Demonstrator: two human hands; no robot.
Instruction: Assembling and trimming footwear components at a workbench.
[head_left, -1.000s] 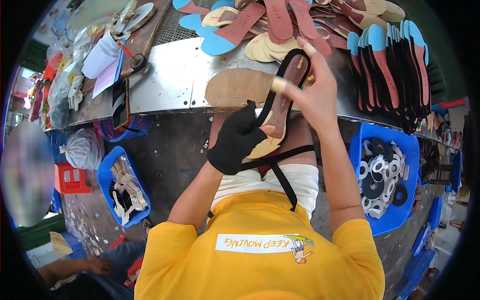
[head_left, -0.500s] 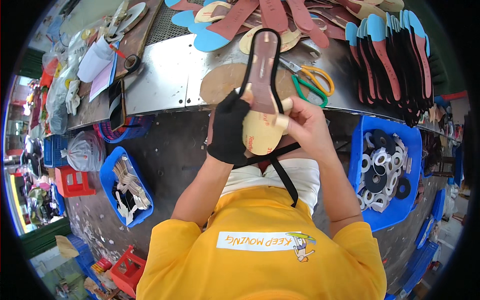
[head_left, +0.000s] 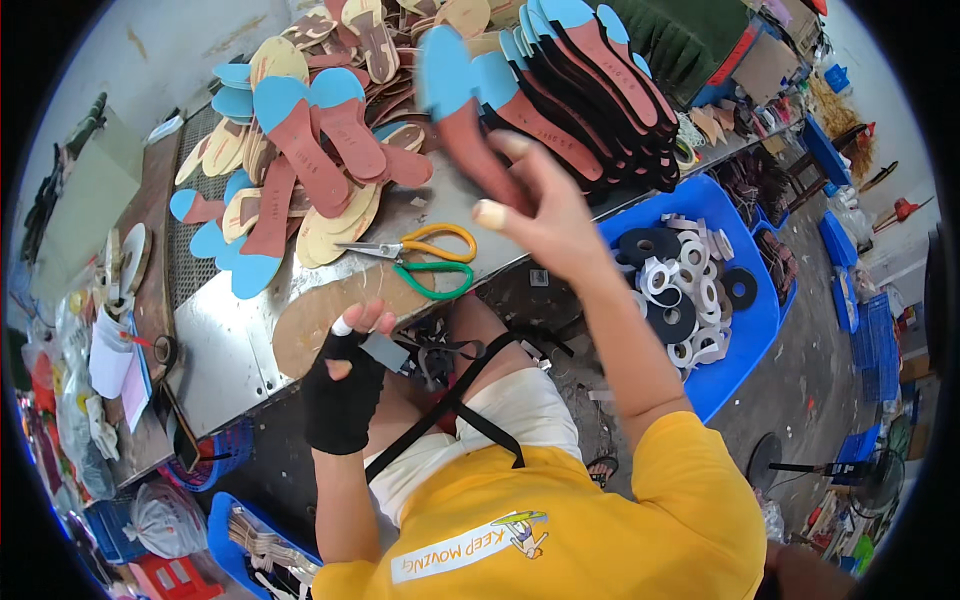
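My right hand (head_left: 550, 215) grips the near end of an insole (head_left: 465, 120), red-brown with a light blue end and blurred by motion, beside the stack of black-edged insoles (head_left: 570, 100). My left hand (head_left: 345, 395), in a black fingerless glove, is at the table's front edge with its fingers curled up and one fingertip wrapped in white. A small flat grey piece (head_left: 385, 352) shows against these fingers; whether they hold it is unclear. Scissors (head_left: 435, 262) with one orange and one green handle lie between my hands, near a brown insole-shaped board (head_left: 325, 325).
Loose insoles (head_left: 305, 155) are heaped at the back of the metal table (head_left: 215, 340). A blue bin (head_left: 735, 350) with white and black tape rolls stands on the right. Another blue bin (head_left: 222, 530) is at lower left. A black tape roll (head_left: 165, 349) lies on the left.
My hands have parted: the black-edged insole they held together is no longer between them. My right hand has moved up to the insole stack. The view has turned to the right.
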